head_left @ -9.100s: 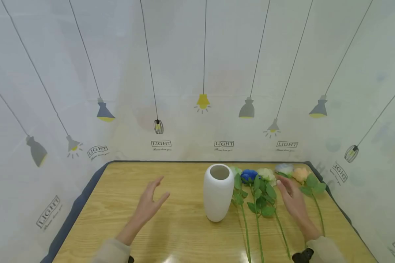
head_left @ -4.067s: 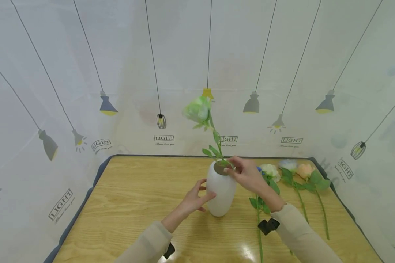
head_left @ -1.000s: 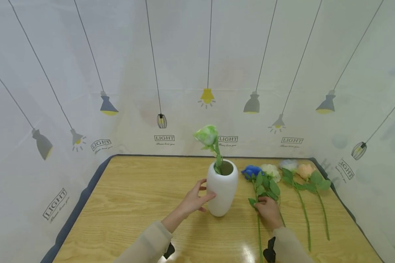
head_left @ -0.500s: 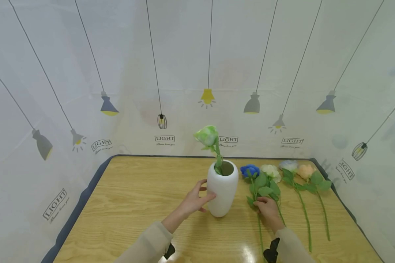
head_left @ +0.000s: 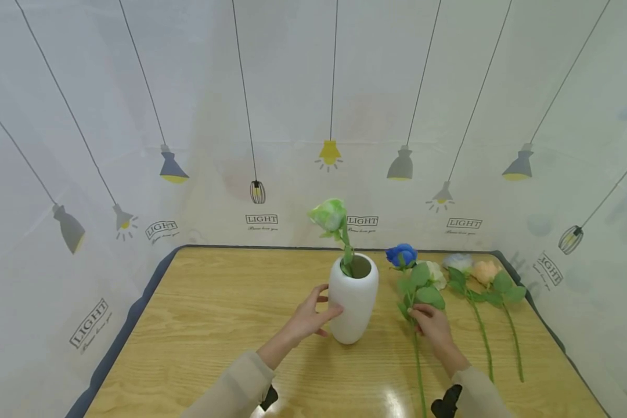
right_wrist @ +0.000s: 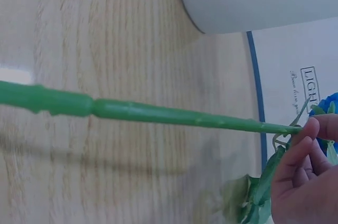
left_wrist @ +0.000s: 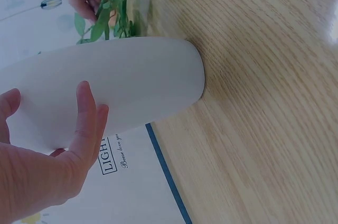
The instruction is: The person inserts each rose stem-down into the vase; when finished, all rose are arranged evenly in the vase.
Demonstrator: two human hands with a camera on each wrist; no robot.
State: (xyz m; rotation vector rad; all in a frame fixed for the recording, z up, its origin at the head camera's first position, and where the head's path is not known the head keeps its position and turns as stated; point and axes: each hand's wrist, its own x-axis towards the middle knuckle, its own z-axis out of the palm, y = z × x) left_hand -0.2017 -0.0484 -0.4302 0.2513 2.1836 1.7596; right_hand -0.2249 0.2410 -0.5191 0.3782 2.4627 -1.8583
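Observation:
A white vase (head_left: 351,307) stands upright on the table, and a pale green rose (head_left: 328,215) leans to the left out of its mouth. My left hand (head_left: 308,316) holds the vase's left side, thumb in front and fingers reaching behind; the left wrist view shows the fingertips against its smooth wall. To the right, my right hand (head_left: 432,326) pinches the stem of a blue rose (head_left: 401,255) between thumb and fingers, just below its leaves. In the right wrist view the rose's stem (right_wrist: 158,113) stretches across, raised over the tabletop with its shadow below.
Right of the blue rose lie a cream flower (head_left: 435,275), a pale lilac flower (head_left: 457,263) and a peach flower (head_left: 485,271), stems towards me. The wooden table (head_left: 230,302) ends at a dark blue edge against a lamp-printed backdrop (head_left: 292,116).
My right hand has lifted the blue rose off the table, its bloom rising towards the back edge. Earlier, the green rose was put into the vase. The left hand stays on the vase.

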